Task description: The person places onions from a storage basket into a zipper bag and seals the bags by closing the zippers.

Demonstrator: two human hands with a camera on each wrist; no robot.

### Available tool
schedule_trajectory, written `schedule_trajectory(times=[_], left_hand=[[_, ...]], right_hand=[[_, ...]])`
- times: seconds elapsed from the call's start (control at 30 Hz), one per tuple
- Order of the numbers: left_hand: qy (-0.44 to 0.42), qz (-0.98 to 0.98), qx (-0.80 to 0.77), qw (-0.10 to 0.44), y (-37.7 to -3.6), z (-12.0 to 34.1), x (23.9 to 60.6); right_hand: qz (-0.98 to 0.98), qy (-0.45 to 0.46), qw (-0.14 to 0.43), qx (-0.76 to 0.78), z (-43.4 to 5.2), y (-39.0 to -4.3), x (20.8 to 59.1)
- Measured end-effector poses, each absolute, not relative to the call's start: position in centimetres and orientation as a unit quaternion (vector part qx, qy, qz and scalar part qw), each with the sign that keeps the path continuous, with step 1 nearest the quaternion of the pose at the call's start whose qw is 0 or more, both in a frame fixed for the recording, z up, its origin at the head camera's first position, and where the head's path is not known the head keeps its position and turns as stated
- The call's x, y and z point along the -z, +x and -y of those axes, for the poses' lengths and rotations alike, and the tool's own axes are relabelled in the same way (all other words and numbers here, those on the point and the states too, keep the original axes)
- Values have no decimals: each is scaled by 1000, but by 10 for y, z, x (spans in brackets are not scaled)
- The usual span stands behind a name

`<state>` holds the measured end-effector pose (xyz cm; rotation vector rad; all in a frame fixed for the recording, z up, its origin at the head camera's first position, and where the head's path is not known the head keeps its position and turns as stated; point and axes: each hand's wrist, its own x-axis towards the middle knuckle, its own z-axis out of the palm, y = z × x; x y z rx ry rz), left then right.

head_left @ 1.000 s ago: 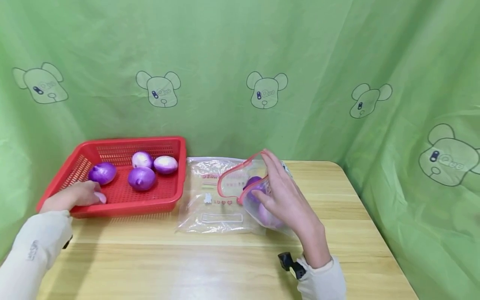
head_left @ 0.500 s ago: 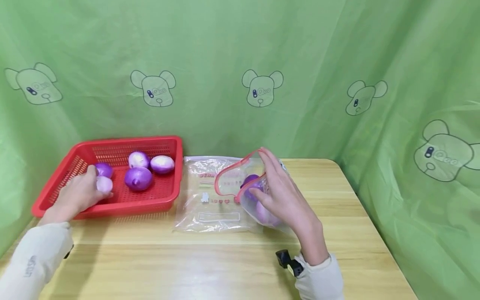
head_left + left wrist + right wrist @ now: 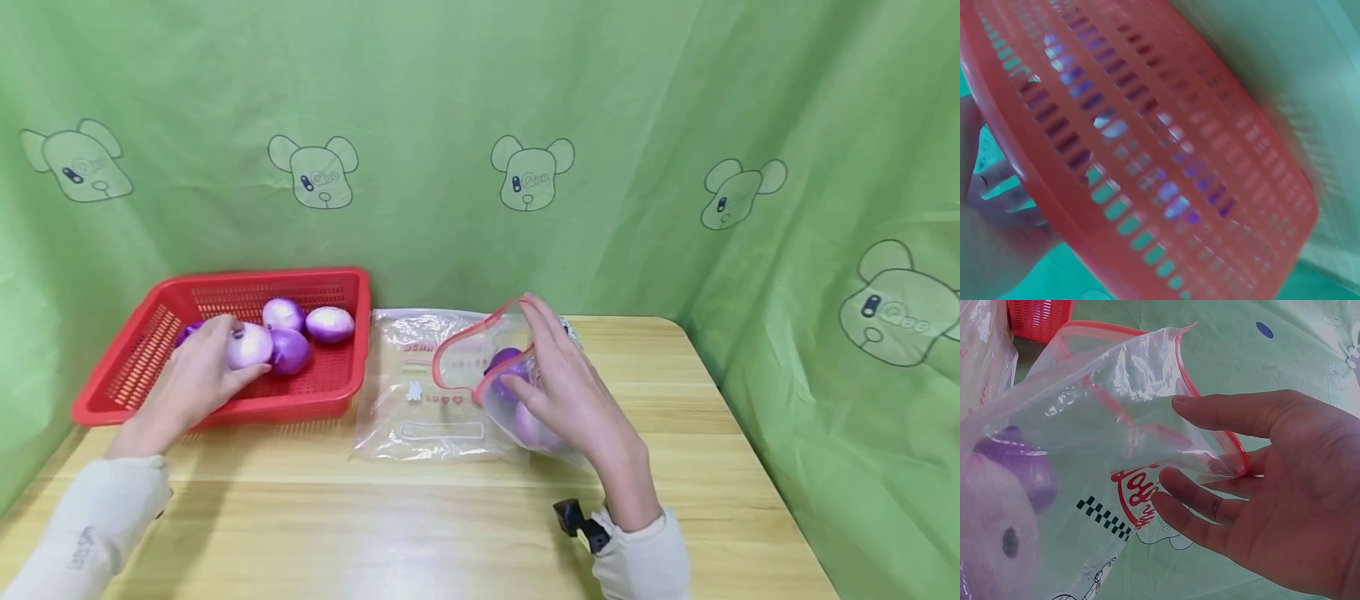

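Note:
My left hand (image 3: 201, 371) grips a pale purple-and-white onion (image 3: 250, 346) over the red basket (image 3: 360, 350), thumb on the near side. A purple onion (image 3: 290, 351) lies just right of it, and two whiter onions (image 3: 330, 324) sit farther back. Another is mostly hidden behind the hand. My right hand (image 3: 573, 383) holds the mouth of a clear plastic bag (image 3: 1104, 450) with a red rim, keeping it spread. Thumb (image 3: 1229, 412) and fingers are at the rim in the right wrist view. Purple onions (image 3: 1025, 472) lie inside the bag.
A second clear bag (image 3: 435, 429) with printed pink letters lies flat between the basket and the held bag. The wooden table (image 3: 360, 533) reaches to a green curtain (image 3: 427, 242) with bear heads behind it. The basket's slotted wall fills the left wrist view.
My left hand has lifted the pale onion from the basket's front left and carried it rightward, over the other onions. The right hand and bag have hardly moved.

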<state>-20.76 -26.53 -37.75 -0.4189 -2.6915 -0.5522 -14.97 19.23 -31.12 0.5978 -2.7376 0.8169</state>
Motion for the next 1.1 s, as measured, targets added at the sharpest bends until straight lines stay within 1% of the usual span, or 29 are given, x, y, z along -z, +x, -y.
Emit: schedule_trajectory(times=[0.23,0.57,0.73,0.83,0.97,1.1], left_hand=[[-202,932,202,225,-206,237,373],[-196,910,255,263,-197,197,371],[-199,887,292,298,-189,170,378],[-216,868,307,325,-186,154,379],[-235,850,328,339,-183,135,375],[-233,840,351,342,-182,116,362]], right_hand=[[933,202,109,-279,-192,-150,311],[932,200,99,-285,-192,-149,309],[933,198,97,-284,-192,-149,310],[933,200,102,-283,-192,-150,310],[933,197,102,-282,-192,-149,310],[935,194,98,-281,-192,-150,310]])
